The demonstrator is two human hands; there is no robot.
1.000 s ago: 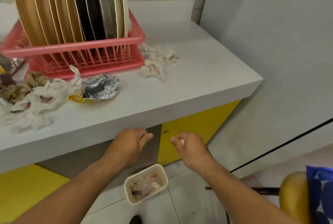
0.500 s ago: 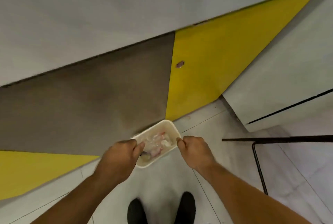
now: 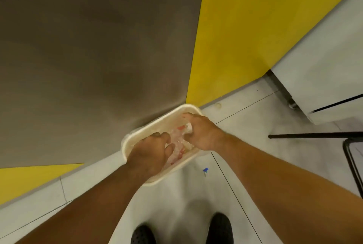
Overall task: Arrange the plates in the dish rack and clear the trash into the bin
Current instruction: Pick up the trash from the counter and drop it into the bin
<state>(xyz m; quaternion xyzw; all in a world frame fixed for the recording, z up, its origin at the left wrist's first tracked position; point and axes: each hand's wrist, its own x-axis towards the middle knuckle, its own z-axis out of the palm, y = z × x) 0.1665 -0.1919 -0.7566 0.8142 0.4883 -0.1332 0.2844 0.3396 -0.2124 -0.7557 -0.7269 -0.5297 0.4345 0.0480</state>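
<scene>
Low inside the bin, the right grip clenches white trash; the left grip curls just beside it, maybe holding some, I cannot tell.

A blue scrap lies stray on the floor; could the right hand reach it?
Probably yes: the blue scrap lies uncovered beside the bin, near the right hand, which now grips trash.

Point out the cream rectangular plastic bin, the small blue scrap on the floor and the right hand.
Cream rectangular plastic bin (image 3: 163, 121): head view, far rim.
Small blue scrap (image 3: 205, 170): head view, its middle.
Right hand (image 3: 204, 133): head view, its back, gripping trash (image 3: 188, 127).
</scene>
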